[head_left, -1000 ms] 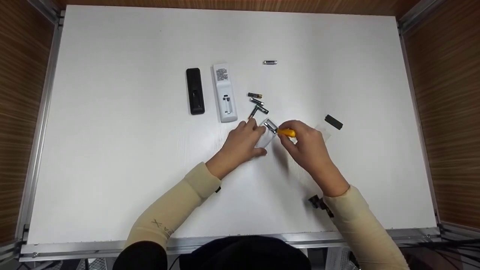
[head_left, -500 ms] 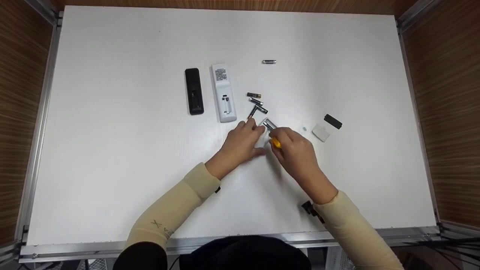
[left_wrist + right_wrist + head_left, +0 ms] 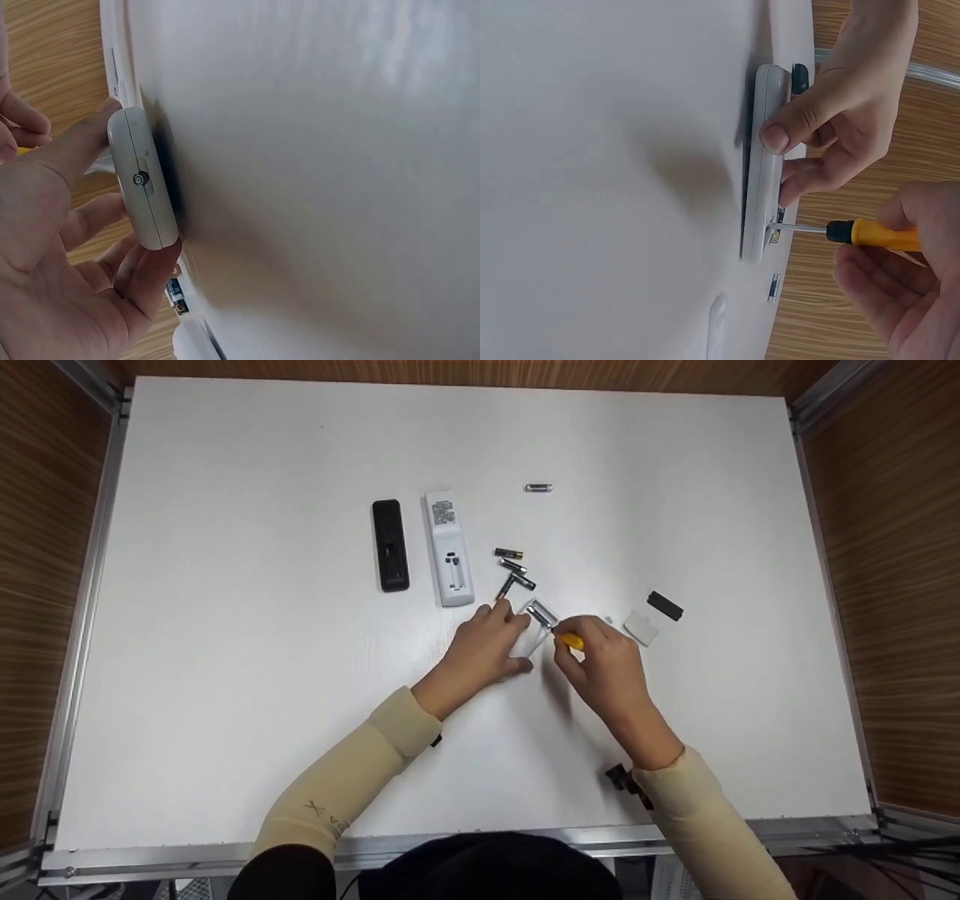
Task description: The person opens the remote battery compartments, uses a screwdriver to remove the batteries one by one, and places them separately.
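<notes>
My left hand (image 3: 480,649) holds a small white remote control (image 3: 532,643) by its edges, thumb on one side and fingers on the other. In the left wrist view the remote's rounded end (image 3: 142,187) faces the camera. My right hand (image 3: 609,671) grips a screwdriver (image 3: 571,641) by its yellow handle. As the right wrist view shows, the screwdriver's metal shaft (image 3: 801,228) reaches the open battery compartment near the remote's far end. A battery appears to lie in that compartment. Several loose batteries (image 3: 513,565) lie just beyond my left fingertips.
Left of my hands lie a black remote (image 3: 390,546) and a longer white remote (image 3: 450,551) with its battery compartment uncovered. A single battery (image 3: 538,487) lies farther back. To the right are a white cover (image 3: 641,628) and a black cover (image 3: 665,605).
My right hand and the screwdriver shifted toward me and left, then slightly back right, uncovering the white cover. The left hand and remote have stayed in place.
</notes>
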`<state>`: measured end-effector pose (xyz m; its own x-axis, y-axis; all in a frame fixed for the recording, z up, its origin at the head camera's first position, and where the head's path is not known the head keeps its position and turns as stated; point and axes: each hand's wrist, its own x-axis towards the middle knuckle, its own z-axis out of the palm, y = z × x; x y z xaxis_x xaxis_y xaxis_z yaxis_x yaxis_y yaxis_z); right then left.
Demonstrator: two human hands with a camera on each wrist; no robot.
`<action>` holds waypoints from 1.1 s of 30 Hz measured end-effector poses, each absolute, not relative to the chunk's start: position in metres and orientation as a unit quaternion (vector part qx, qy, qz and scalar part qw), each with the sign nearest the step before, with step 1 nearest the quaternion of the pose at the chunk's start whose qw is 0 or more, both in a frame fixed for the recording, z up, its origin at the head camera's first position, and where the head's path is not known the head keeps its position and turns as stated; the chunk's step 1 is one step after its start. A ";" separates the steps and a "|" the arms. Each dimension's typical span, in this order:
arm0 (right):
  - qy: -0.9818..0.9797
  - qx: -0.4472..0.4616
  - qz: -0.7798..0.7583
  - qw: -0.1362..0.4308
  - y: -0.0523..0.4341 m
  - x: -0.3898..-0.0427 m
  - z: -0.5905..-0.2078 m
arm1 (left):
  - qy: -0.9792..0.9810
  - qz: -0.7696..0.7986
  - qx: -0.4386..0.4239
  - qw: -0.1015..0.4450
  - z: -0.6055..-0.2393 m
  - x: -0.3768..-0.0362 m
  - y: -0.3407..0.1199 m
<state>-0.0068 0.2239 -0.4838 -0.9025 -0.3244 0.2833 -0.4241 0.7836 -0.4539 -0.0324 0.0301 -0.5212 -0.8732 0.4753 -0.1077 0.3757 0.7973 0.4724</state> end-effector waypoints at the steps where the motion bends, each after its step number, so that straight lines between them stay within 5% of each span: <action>1: -0.940 0.199 0.261 0.096 0.226 -0.006 -0.484 | 0.942 0.223 0.226 0.111 -0.522 -0.032 0.031; 11: -0.941 0.224 0.230 0.102 0.225 -0.005 -0.497 | 0.942 0.224 0.224 0.110 -0.523 -0.032 0.033; 25: -0.910 0.285 0.242 0.181 0.238 0.008 -0.519 | 0.940 0.236 0.223 0.104 -0.524 -0.031 0.032; 33: -0.910 0.313 0.229 0.144 0.241 0.017 -0.532 | 0.941 0.227 0.227 0.105 -0.524 -0.031 0.033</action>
<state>0.0171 0.2405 -0.5324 -0.7630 -0.5034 0.4054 -0.6354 0.6993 -0.3275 -0.0309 0.0328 -0.5241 -0.8748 0.4752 -0.0949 0.3800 0.7942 0.4741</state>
